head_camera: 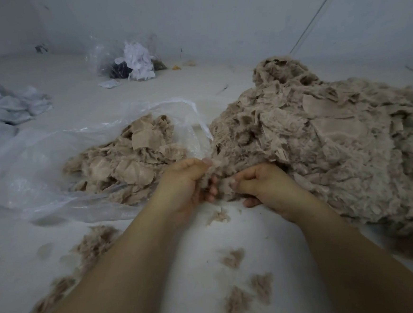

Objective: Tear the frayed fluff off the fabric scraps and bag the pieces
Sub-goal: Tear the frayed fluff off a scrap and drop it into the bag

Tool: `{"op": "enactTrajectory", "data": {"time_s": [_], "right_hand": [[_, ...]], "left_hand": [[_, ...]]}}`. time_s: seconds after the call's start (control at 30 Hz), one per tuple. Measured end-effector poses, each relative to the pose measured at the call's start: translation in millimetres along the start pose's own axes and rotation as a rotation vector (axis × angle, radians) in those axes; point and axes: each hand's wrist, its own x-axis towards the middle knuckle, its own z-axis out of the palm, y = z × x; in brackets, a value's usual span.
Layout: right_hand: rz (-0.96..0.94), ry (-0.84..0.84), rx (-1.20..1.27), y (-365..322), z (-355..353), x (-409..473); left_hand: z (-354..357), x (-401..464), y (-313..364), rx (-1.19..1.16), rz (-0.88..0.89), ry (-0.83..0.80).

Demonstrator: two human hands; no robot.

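Observation:
A large heap of beige fluffy fabric scraps [323, 147] covers the right side of the white surface. A clear plastic bag [41, 169] lies open at the left, with several beige pieces [131, 154] inside its mouth. Between the bag and the heap, my left hand [185, 185] and my right hand [264, 184] both grip one fluffy scrap [223, 182] at the heap's front edge, fingers curled into it. Tufts of torn fluff [233, 258] lie scattered on the surface in front of me.
At the back stands another clear bag [128, 56] with white and dark scraps. A pile of pale grey-blue cloth [4, 108] lies at the far left. A white wall closes the back, and a thin cord [317, 11] runs diagonally along it.

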Motion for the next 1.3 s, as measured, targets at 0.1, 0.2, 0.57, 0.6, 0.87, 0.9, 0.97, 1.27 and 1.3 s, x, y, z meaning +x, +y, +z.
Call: {"op": "enactTrajectory", "data": {"time_s": [0.1, 0.2, 0.57, 0.6, 0.87, 0.9, 0.97, 1.27, 1.3], "right_hand": [[-0.028, -0.085, 0.038, -1, 0, -2], [-0.022, -0.09, 0.144, 0, -1, -2], [-0.009, 0.038, 0.268, -1, 3, -2], [-0.013, 0.051, 0.28, -2, 3, -2], [-0.055, 0.0, 0.246, -3, 2, -4], [-0.067, -0.013, 0.239, -2, 2, -4], [-0.075, -0.018, 0.214, -2, 2, -5], [-0.069, -0.037, 0.226, -1, -3, -6], [-0.064, -0.035, 0.236, 0, -3, -5]], "left_hand": [[5, -2, -4, -0.005, -0.057, -0.126], [6, -1, -7, 0.042, -0.067, -0.16], [16, -14, -10, 0.244, -0.205, -0.33], [18, -21, -9, 0.282, -0.31, -0.483], [24, -41, -5, 0.418, -0.295, -0.512], [22, -35, -1, 0.353, -0.24, -0.361], [18, -23, 6, 0.364, -0.102, -0.094], [17, -1, 4, 0.581, 0.029, 0.03], [15, 0, 4, 0.562, 0.026, 0.038]]}}
